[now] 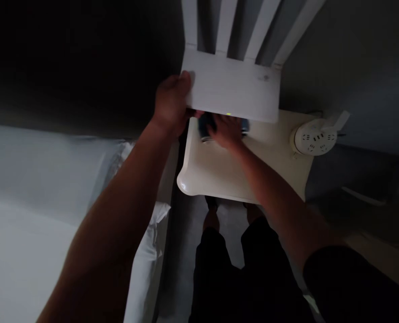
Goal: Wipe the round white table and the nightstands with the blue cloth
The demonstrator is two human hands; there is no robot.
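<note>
A white Wi-Fi router [231,85] with several upright antennas is tilted up over the nightstand, its small green light lit on the near edge. My left hand [172,101] grips its left end, thumb on top and fingers underneath. Below the router's near edge, my right hand [226,131] presses on a dark blue cloth [204,127] on the cream nightstand top [216,175]. The fingertips of that hand are partly hidden by the router, and the cloth is slightly blurred.
On the nightstand's right edge stands a round white power strip [315,137] with a plug in it. A bed with white sheets [34,215] lies to the left. Dark walls rise behind, and my legs stand close to the nightstand's front.
</note>
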